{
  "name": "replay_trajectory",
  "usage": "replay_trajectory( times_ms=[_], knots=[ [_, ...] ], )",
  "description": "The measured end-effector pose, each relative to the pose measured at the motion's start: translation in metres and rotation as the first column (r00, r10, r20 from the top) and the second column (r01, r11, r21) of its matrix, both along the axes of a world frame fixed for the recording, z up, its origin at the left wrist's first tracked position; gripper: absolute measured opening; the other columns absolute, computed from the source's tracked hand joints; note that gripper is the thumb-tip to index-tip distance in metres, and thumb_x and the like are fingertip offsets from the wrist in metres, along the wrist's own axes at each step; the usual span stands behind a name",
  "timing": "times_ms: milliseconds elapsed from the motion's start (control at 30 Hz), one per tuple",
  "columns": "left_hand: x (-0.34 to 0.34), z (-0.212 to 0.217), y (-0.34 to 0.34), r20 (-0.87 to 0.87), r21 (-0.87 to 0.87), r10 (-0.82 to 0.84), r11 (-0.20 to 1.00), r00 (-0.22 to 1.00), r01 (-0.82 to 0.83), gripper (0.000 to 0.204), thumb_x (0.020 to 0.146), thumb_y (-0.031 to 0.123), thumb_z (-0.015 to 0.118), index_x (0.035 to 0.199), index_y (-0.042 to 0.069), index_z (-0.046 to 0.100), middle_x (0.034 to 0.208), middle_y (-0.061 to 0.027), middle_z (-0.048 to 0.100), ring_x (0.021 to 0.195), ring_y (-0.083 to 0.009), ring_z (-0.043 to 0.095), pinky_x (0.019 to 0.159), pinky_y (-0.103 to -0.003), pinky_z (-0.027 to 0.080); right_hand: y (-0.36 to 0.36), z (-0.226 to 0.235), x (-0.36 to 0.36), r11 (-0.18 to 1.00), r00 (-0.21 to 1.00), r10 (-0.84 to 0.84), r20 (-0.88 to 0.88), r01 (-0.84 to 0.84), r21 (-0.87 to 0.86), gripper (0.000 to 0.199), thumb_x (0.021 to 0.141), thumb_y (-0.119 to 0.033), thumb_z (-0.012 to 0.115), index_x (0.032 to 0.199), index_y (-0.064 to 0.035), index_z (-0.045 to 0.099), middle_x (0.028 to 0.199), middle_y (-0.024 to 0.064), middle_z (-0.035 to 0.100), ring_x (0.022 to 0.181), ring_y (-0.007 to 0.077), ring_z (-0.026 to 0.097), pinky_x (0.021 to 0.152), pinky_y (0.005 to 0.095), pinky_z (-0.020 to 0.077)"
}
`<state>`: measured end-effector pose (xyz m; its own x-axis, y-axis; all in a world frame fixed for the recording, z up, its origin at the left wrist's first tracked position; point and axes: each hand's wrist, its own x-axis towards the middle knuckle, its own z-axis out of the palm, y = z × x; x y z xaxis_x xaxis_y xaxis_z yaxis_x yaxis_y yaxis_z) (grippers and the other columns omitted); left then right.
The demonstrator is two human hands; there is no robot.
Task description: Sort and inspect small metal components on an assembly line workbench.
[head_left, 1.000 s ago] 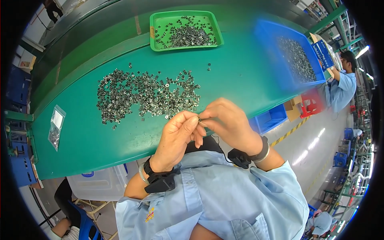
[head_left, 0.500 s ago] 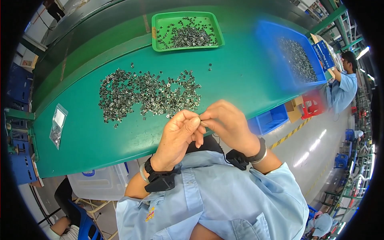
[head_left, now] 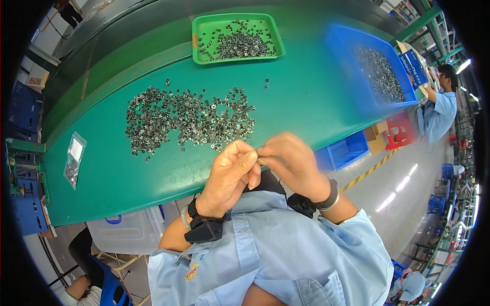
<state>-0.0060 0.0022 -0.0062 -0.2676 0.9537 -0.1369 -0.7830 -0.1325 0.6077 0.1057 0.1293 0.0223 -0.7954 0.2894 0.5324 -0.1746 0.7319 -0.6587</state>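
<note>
My left hand (head_left: pixel 230 176) and my right hand (head_left: pixel 293 162) meet fingertip to fingertip above the near edge of the green table. Both are closed in a pinch, thumb against forefinger. Whatever sits between the fingertips is too small and covered to name. Just beyond my left hand, a spread pile of small dark and silvery metal parts (head_left: pixel 189 118) lies on the table. At the back, a green tray (head_left: pixel 196 56) holds more of the same kind of parts.
A blue bin (head_left: pixel 347 76) with many small parts stands on the right. On the left lies a clear plastic bag (head_left: pixel 75 160). Below the table's right edge are an empty blue crate (head_left: pixel 347 152) and a red stool (head_left: pixel 399 131). A co-worker (head_left: pixel 443 104) is at the far right.
My hands stay pinched together in nearly the same place; the right fingers have shifted slightly. The pile and containers have not visibly moved.
</note>
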Motion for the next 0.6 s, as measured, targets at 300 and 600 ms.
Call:
replay_trajectory(
  times_ms=[300, 600],
  knots=[
    [0.004, 0.007, 0.0, -0.057, -0.023, 0.03, 0.999, 0.998, -0.031, 0.015, 0.096, 0.022, 0.048, 0.095, 0.006, 0.048, 0.073, -0.0072, 0.057, 0.054, -0.014, 0.05, 0.048, -0.028, 0.041, 0.003, -0.009, 0.001, 1.0, 0.998, 0.02, -0.057, -0.019, 0.008, 0.02, 0.072, 0.001, 0.069, 0.089, -0.0043, 0.059, 0.082, 0.0072, 0.06, 0.073, 0.0228, 0.06, 0.062, 0.032, 0.0479],
    [0.003, 0.0, 0.0, 0.131, 0.112, -0.069, 0.992, 0.989, 0.054, 0.014, 0.095, 0.021, 0.051, 0.096, 0.007, 0.049, 0.073, -0.0073, 0.058, 0.056, -0.0152, 0.053, 0.05, -0.028, 0.043, 0.002, -0.008, 0.001, 0.991, 0.994, 0.071, -0.082, -0.079, -0.11, 0.016, 0.073, 0.001, 0.069, 0.085, -0.004, 0.059, 0.08, 0.0079, 0.061, 0.073, 0.0223, 0.06, 0.06, 0.0312, 0.048]
  ],
)
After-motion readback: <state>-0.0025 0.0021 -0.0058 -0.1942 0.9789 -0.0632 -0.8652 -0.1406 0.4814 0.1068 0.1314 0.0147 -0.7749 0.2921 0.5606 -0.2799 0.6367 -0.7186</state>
